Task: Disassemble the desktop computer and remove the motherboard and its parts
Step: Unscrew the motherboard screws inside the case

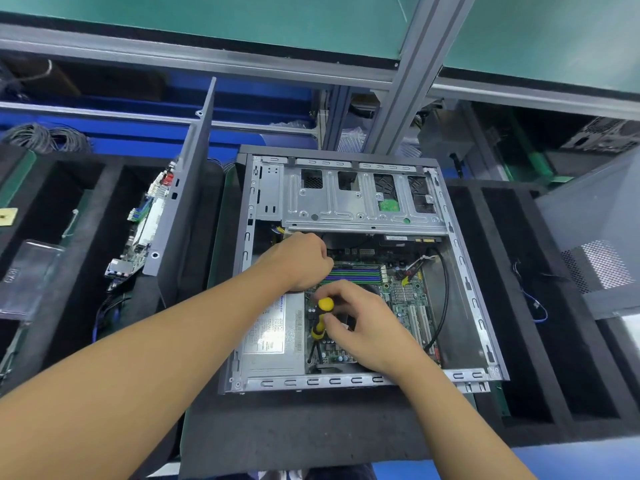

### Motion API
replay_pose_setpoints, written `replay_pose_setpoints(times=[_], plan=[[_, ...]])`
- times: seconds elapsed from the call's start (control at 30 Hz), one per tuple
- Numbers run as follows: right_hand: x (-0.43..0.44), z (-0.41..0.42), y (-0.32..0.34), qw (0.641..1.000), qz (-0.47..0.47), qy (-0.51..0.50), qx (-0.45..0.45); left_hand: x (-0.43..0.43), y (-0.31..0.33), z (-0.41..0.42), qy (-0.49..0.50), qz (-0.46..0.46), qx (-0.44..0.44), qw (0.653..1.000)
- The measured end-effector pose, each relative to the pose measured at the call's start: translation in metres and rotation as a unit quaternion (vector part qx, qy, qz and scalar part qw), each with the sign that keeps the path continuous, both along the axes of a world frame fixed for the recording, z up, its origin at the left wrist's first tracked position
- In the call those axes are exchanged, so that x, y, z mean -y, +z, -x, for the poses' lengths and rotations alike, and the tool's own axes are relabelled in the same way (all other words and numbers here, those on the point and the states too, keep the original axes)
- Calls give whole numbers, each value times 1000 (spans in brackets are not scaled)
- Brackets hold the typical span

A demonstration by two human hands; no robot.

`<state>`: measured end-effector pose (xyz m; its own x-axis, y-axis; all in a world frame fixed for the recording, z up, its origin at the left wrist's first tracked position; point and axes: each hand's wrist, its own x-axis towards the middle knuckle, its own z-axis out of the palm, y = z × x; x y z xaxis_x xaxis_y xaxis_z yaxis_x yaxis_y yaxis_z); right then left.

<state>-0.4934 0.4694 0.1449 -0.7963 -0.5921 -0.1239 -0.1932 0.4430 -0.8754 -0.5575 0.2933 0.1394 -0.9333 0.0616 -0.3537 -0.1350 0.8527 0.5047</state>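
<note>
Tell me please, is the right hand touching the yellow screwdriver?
Touching. The head view shows the right hand with its fingers pinched round the handle of the yellow screwdriver, with no gap between them.

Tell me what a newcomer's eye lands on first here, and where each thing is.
The open computer case fills the middle, its green motherboard laid bare. Over the board, the right hand grips a yellow-and-black screwdriver, tip down, while the left hand sits curled just behind it. At the left, another circuit board stands on edge.
</note>
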Motion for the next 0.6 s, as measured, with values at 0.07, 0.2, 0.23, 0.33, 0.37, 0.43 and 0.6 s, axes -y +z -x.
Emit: replay_pose_setpoints(times=[0.07, 0.2, 0.23, 0.33, 0.37, 0.43, 0.6], plan=[[1, 1, 1, 999, 6, 8, -32, 0, 0, 0, 0, -4, 3, 1000], [0, 2, 2, 996, -14, 11, -84, 0, 0, 0, 4, -2, 4, 1000], [0, 2, 2, 997, -6, 10, -76, 0, 0, 0, 5, -3, 4, 1000], [2, 1, 2, 998, 14, 18, -65, 0, 1, -1, 8, -4, 5, 1000], [2, 2, 1, 998, 14, 16, -66, 0, 1, -1, 8, -4, 6, 1000], [2, 3, 0, 997, 10, 5, -74, 0, 2, -1, 5, -5, 6, 1000], [1, 3, -3, 998, 51, -17, 30, 0, 1, 1, 7, 6, 6, 1000]])
